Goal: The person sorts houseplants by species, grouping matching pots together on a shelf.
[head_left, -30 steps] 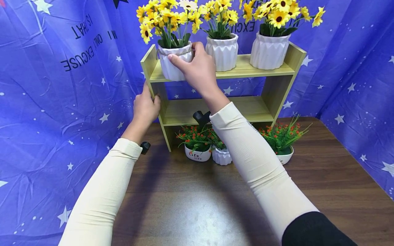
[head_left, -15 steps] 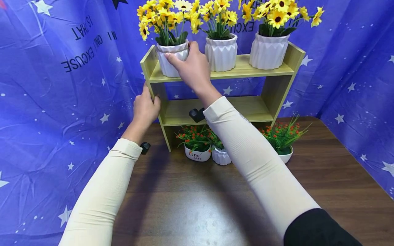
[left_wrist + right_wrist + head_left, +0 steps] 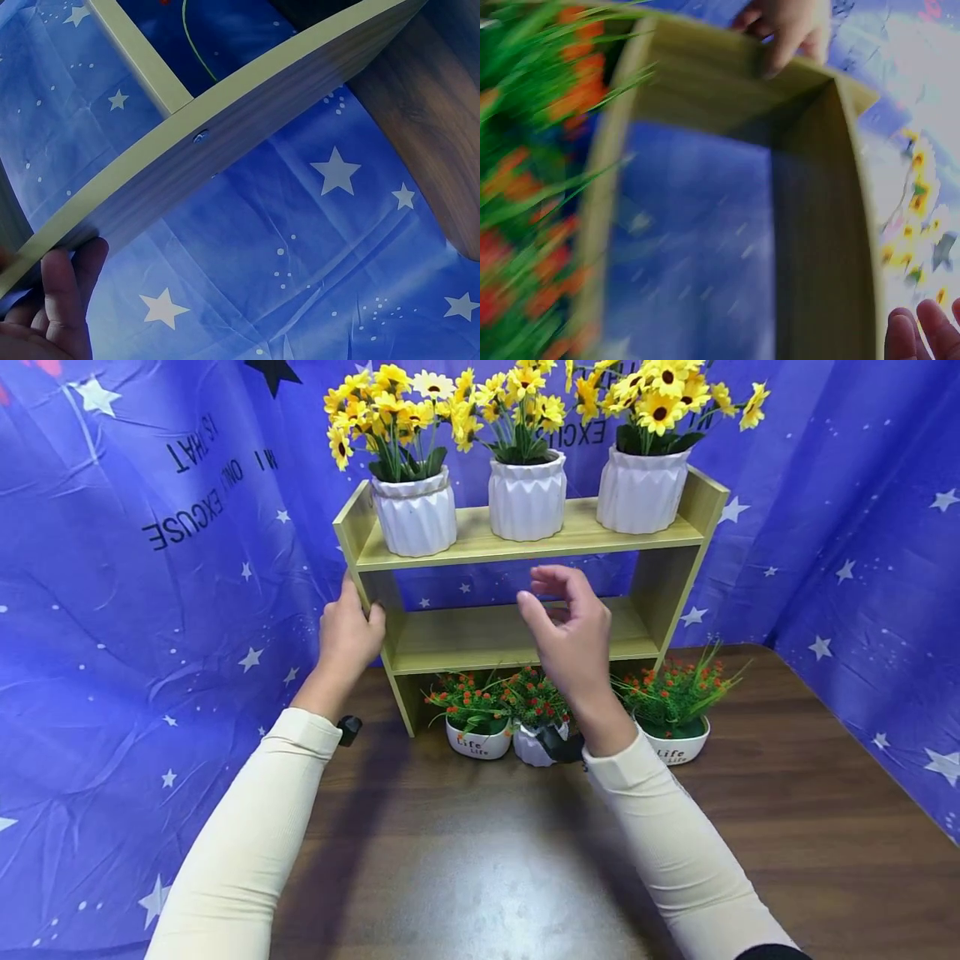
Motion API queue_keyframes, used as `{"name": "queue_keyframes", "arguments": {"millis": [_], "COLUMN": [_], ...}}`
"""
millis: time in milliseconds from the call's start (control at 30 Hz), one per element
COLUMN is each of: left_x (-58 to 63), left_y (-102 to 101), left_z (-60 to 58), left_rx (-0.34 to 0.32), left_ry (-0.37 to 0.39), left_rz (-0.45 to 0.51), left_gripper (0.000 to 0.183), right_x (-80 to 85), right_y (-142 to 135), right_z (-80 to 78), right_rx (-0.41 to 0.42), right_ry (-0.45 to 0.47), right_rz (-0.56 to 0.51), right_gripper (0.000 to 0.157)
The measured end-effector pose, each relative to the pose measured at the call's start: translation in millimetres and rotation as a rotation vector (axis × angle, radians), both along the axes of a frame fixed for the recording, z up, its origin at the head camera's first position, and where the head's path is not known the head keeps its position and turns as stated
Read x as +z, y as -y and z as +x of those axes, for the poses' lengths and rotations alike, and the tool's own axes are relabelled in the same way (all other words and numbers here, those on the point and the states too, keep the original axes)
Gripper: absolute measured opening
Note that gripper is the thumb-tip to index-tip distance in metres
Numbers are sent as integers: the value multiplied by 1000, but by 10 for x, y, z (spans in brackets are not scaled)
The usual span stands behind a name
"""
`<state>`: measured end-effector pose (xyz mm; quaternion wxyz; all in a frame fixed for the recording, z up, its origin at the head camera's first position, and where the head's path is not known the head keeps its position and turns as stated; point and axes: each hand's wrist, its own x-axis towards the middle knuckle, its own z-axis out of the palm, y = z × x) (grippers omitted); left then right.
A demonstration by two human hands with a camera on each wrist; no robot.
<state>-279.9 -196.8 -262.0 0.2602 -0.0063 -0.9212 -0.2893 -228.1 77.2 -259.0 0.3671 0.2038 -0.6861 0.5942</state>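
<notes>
My left hand (image 3: 348, 635) grips the left side panel of a light wooden shelf (image 3: 457, 637), thumb on the front edge. In the left wrist view, fingers (image 3: 64, 289) press the panel's outer face. In front of the middle board, my right hand (image 3: 573, 631) is held up, fingers loosely bent, with nothing in them. On the top board stand three white ribbed pots of yellow flowers: the left pot (image 3: 415, 522) has a string round its neck, then come the middle pot (image 3: 527, 500) and the right pot (image 3: 643, 493). The right wrist view is blurred.
Below, along the shelf's foot, sit red-flowered plants: an oval "Life" pot (image 3: 477, 743) at left, a ribbed white pot (image 3: 528, 750) partly behind the right wrist's camera, and another "Life" pot (image 3: 681, 747) at right. Blue star-printed cloth (image 3: 202, 635) surrounds the brown table (image 3: 420, 835).
My right hand has set the left flower pot back on the top board, let go, and moved down and right. The left hand has kept its hold on the shelf.
</notes>
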Motion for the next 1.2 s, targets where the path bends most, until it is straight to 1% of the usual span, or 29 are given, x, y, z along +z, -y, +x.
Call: {"name": "queue_keyframes", "arguments": {"millis": [100, 233, 333, 433, 500, 633, 833, 933, 1033, 1100, 1200], "left_x": [-26, -41, -26, -4, 4, 7, 3, -4, -15, -17, -17], "left_y": [1, -14, -27, -28, -21, -3, 25, 21, 8, 1, -5], "left_z": [10, 16, 2, -11, -16, -3, 7, 3, -1, -3, -3], "left_rx": [7, 10, -1, -4, -2, -4, 0, -8, -12, -8, -4], "left_ry": [-1, 7, -1, -20, -29, -21, -39, -42, -40, -40, -38], "left_rz": [-2, -7, -6, -2, -4, -7, -6, -9, -8, -8, -8], "left_gripper": [55, 57, 57, 56, 55, 54, 52, 52, 52, 52, 52], "right_x": [-264, -550, -707, -847, -939, -1128, -1383, -1485, -1583, -1640, -1714], "right_y": [-310, -762, -1098, -1385, -1539, -1779, -2003, -2058, -2103, -2128, -2155], "right_z": [97, 212, 288, 362, 419, 534, 618, 651, 670, 660, 626], "right_rx": [-60, -192, -298, -384, -441, -501, -532, -536, -515, -487, -448], "right_ry": [54, 115, 156, 187, 211, 272, 363, 430, 521, 571, 613], "right_rz": [18, 27, 21, 33, 69, 110, 142, 186, 267, 331, 398], "right_gripper": [29, 29, 29, 28, 28, 28, 31, 32, 37, 44, 55]}}
